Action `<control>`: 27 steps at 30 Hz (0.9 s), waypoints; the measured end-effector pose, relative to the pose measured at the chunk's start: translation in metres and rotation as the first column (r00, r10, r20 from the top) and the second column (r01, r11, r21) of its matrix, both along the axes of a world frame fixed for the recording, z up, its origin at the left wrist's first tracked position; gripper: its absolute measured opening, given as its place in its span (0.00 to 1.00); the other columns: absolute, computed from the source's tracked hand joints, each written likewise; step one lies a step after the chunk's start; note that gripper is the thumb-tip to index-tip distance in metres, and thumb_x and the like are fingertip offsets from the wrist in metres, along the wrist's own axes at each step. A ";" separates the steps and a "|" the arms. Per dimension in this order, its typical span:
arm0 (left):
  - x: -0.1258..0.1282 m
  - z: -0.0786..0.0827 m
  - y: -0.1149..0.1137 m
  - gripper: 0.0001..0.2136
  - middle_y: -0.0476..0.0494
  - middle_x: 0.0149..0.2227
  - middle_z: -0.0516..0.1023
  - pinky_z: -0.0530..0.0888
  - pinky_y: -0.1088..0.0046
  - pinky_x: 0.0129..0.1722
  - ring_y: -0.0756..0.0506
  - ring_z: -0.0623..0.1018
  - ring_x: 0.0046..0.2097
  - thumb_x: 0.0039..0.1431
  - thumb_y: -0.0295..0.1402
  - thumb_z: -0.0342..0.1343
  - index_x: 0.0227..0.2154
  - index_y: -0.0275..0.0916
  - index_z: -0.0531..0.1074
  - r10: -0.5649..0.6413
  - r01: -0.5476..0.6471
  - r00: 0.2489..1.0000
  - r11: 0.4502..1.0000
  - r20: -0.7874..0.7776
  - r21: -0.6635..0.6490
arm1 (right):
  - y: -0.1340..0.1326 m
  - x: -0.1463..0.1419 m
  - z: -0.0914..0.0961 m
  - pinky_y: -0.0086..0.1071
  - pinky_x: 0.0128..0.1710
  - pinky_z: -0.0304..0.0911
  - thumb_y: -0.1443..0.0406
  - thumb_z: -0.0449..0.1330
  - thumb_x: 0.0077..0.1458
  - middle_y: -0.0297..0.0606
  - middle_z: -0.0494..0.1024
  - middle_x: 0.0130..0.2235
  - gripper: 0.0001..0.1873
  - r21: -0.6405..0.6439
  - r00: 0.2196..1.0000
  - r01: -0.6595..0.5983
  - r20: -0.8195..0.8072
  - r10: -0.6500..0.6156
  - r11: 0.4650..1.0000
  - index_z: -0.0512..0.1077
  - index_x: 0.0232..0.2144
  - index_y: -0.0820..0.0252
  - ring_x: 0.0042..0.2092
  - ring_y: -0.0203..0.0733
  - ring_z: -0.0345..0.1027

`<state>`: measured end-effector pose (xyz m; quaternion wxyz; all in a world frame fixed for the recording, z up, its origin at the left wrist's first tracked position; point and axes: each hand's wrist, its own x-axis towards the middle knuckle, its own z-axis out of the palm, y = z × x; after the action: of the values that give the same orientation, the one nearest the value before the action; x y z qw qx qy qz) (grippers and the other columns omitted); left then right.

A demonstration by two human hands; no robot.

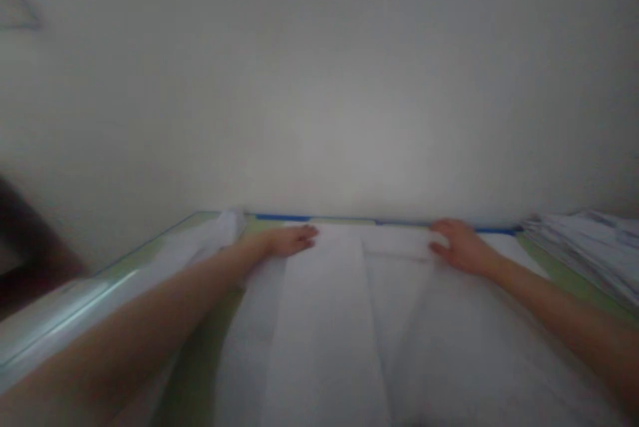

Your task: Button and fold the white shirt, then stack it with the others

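Note:
A large white sheet (324, 334), paper or thin cloth, lies spread over the green tabletop with long creases and overlapping layers. Near its far edge my left hand (289, 241) rests on the white material, fingers stretched to the right. My right hand (462, 246) touches the far part of the sheet further right, its thumb and fingers apart in a curve. Blur hides whether any material sits between those fingers. A small folded flap (397, 244) shows between the two hands.
More white material (219, 231) lies bunched at the left, beside a shiny strip (92, 307). A stack of papers or folded sheets (589, 247) sits at the far right. The table's back edge has blue strips (282, 217) and meets a plain wall (339, 81). Something dark (30, 254) stands at left.

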<state>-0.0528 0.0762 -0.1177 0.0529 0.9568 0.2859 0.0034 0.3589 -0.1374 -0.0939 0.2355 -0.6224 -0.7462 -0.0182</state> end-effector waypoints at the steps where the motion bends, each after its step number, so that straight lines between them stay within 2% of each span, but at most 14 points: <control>1: -0.001 -0.007 -0.005 0.28 0.39 0.64 0.51 0.51 0.67 0.61 0.43 0.53 0.65 0.62 0.43 0.43 0.62 0.38 0.53 -0.011 0.011 1.000 1.000 -0.030 0.007 | -0.007 -0.030 0.000 0.49 0.58 0.50 0.58 0.55 0.54 0.47 0.69 0.53 0.23 -0.004 0.997 -0.076 0.029 0.076 0.997 0.69 0.51 0.58 0.56 0.51 0.59; 3: -0.005 -0.017 -0.012 0.30 0.37 0.65 0.46 0.48 0.65 0.62 0.42 0.48 0.66 0.63 0.46 0.41 0.64 0.37 0.49 -0.025 0.027 0.999 0.999 -0.049 0.047 | -0.028 -0.084 -0.003 0.48 0.60 0.47 0.55 0.54 0.55 0.47 0.65 0.57 0.26 -0.059 0.966 -0.246 0.067 0.249 0.968 0.67 0.54 0.59 0.60 0.50 0.54; 5: -0.008 -0.019 -0.015 0.32 0.35 0.66 0.44 0.47 0.64 0.62 0.41 0.47 0.66 0.61 0.49 0.43 0.64 0.37 0.48 -0.029 0.032 0.998 0.998 -0.049 0.062 | -0.053 -0.123 -0.007 0.47 0.61 0.44 0.51 0.54 0.55 0.46 0.58 0.62 0.32 -0.171 0.885 -0.445 0.066 0.461 0.879 0.62 0.58 0.58 0.63 0.50 0.47; 8: -0.011 -0.007 -0.020 0.36 0.33 0.65 0.46 0.49 0.64 0.62 0.39 0.49 0.66 0.57 0.49 0.49 0.63 0.34 0.49 -0.042 0.044 0.998 0.998 -0.046 0.043 | -0.082 -0.152 -0.011 0.49 0.63 0.37 0.48 0.53 0.54 0.46 0.48 0.65 0.39 -0.333 0.769 -0.602 0.004 0.640 0.726 0.52 0.63 0.58 0.65 0.52 0.40; 10: -0.012 0.009 -0.035 0.35 0.34 0.65 0.48 0.50 0.63 0.62 0.39 0.51 0.65 0.56 0.43 0.52 0.63 0.34 0.49 -0.100 0.101 0.995 0.995 -0.012 0.022 | -0.091 -0.155 -0.012 0.49 0.63 0.36 0.50 0.51 0.57 0.47 0.46 0.66 0.37 -0.388 0.743 -0.623 -0.021 0.669 0.680 0.50 0.64 0.59 0.66 0.52 0.38; 13: -0.016 0.035 -0.086 0.33 0.40 0.64 0.53 0.52 0.62 0.62 0.39 0.53 0.65 0.51 0.35 0.55 0.61 0.39 0.56 -0.275 0.278 0.960 0.958 0.056 -0.066 | -0.098 -0.150 -0.008 0.47 0.63 0.38 0.55 0.50 0.59 0.47 0.49 0.65 0.33 -0.407 0.764 -0.598 -0.028 0.645 0.690 0.52 0.63 0.60 0.65 0.50 0.41; 15: -0.020 0.049 -0.132 0.31 0.44 0.63 0.56 0.55 0.60 0.61 0.37 0.55 0.64 0.46 0.35 0.58 0.57 0.45 0.63 -0.368 0.376 0.927 0.909 0.074 -0.178 | -0.103 -0.149 -0.006 0.46 0.63 0.40 0.54 0.51 0.58 0.48 0.51 0.64 0.33 -0.406 0.769 -0.592 -0.027 0.638 0.696 0.54 0.62 0.60 0.65 0.50 0.43; 17: -0.025 0.058 -0.178 0.35 0.45 0.63 0.57 0.58 0.60 0.60 0.35 0.58 0.62 0.40 0.38 0.63 0.56 0.48 0.64 -0.410 0.416 0.909 0.872 0.081 -0.259 | -0.107 -0.149 -0.005 0.47 0.63 0.41 0.52 0.52 0.57 0.49 0.51 0.64 0.35 -0.406 0.766 -0.593 -0.017 0.643 0.695 0.55 0.62 0.61 0.65 0.51 0.43; 19: -0.029 0.064 -0.216 0.34 0.47 0.63 0.58 0.59 0.62 0.60 0.37 0.61 0.62 0.42 0.39 0.63 0.56 0.51 0.64 -0.454 0.451 0.889 0.844 0.061 -0.290 | -0.111 -0.151 -0.006 0.47 0.63 0.41 0.52 0.52 0.56 0.49 0.49 0.65 0.35 -0.411 0.764 -0.588 -0.001 0.645 0.697 0.55 0.62 0.60 0.65 0.52 0.42; 21: -0.030 0.066 -0.241 0.28 0.49 0.62 0.60 0.60 0.65 0.60 0.41 0.62 0.61 0.50 0.37 0.58 0.56 0.53 0.64 -0.473 0.468 0.880 0.845 0.044 -0.258 | -0.112 -0.153 -0.007 0.47 0.62 0.42 0.52 0.52 0.56 0.49 0.49 0.65 0.35 -0.416 0.767 -0.579 0.011 0.641 0.701 0.55 0.62 0.60 0.65 0.52 0.42; 23: -0.027 0.067 -0.257 0.21 0.50 0.60 0.63 0.60 0.67 0.60 0.45 0.64 0.60 0.58 0.34 0.50 0.55 0.55 0.65 -0.498 0.497 0.866 0.844 0.048 -0.200 | -0.113 -0.154 -0.007 0.47 0.62 0.42 0.52 0.53 0.56 0.49 0.49 0.65 0.35 -0.423 0.772 -0.568 0.022 0.635 0.706 0.55 0.62 0.61 0.65 0.53 0.42; 25: -0.023 0.064 -0.267 0.18 0.49 0.57 0.68 0.60 0.70 0.60 0.47 0.65 0.59 0.62 0.33 0.44 0.53 0.54 0.67 -0.568 0.568 0.821 0.804 0.054 -0.178 | -0.115 -0.156 -0.005 0.47 0.62 0.42 0.52 0.53 0.56 0.49 0.49 0.65 0.35 -0.431 0.782 -0.549 0.037 0.622 0.716 0.55 0.62 0.62 0.65 0.53 0.41; 27: -0.017 0.059 -0.275 0.17 0.46 0.53 0.72 0.62 0.72 0.58 0.48 0.68 0.57 0.61 0.32 0.44 0.50 0.51 0.69 -0.613 0.618 0.785 0.766 0.085 -0.177 | -0.119 -0.159 -0.003 0.48 0.63 0.41 0.54 0.53 0.56 0.49 0.50 0.65 0.35 -0.431 0.794 -0.531 0.046 0.606 0.729 0.55 0.62 0.61 0.65 0.53 0.41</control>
<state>-0.0695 -0.1984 -0.0583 0.1476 0.9875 -0.0449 -0.0317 0.2004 -0.2567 -0.0970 0.0288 -0.3926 -0.9071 0.1491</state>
